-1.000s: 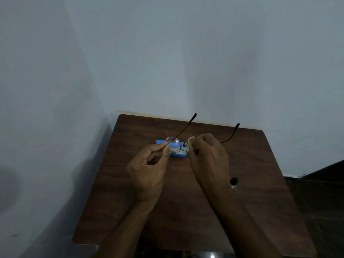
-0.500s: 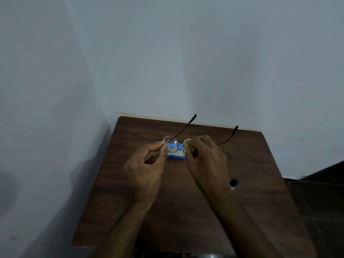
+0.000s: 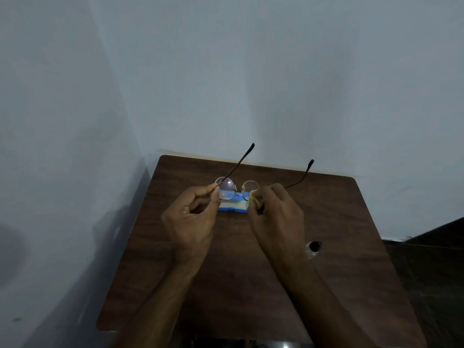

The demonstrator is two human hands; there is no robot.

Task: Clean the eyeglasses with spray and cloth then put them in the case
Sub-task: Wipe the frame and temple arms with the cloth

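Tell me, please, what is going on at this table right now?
A person is cleaning eyeglasses held above a brown table. The left hand pinches the frame at one lens's outer edge, and the right hand presses a pale cloth around the other lens. The arms of the glasses are unfolded and point away from the person. A blue case lies on the table beneath them, and the glasses are not yet inside it. A small dark-topped item, possibly the spray, stands to the right.
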